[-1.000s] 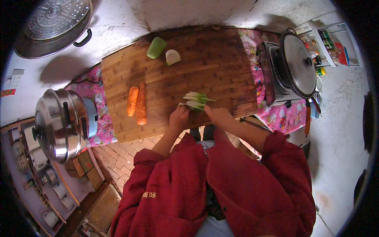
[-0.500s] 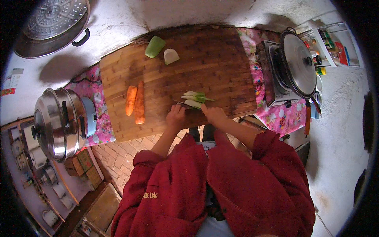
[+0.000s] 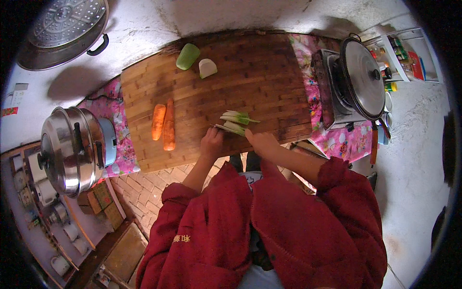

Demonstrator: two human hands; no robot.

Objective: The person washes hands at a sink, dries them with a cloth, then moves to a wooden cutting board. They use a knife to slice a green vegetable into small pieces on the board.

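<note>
- The pale green leafy vegetable lies on the wooden cutting board, near the front edge of the board, a little right of the middle. It is in several pieces; the exact kind of vegetable is too small to tell.
- The left hand rests on the board with the fingers bent, and the fingertips press on the left end of the lower pieces. How firmly it grips is not clear.
- The right hand is closed, just right of the vegetable. A thin dark line runs from it toward the left hand; it may be a knife blade, but I cannot tell for sure.
- Both wrists cross the front edge of the board, and the red sleeves hide what is under this edge.
- Two carrots lie side by side on the left part of the board, well apart from the hands.
- A green piece and a whitish piece lie near the far edge, just beside each other.
- The middle and the right part of the board are bare wood, so there is open room behind and to the right of the vegetable.
- The board lies on a tabletop with a pink flowered cloth; the cloth shows on both sides.
- On the right stands a stove with a lidded pot, close to the right edge of the board.
- On the left stands a steel pot, and at the upper left a steamer pan is cut off by the picture rim.
</note>
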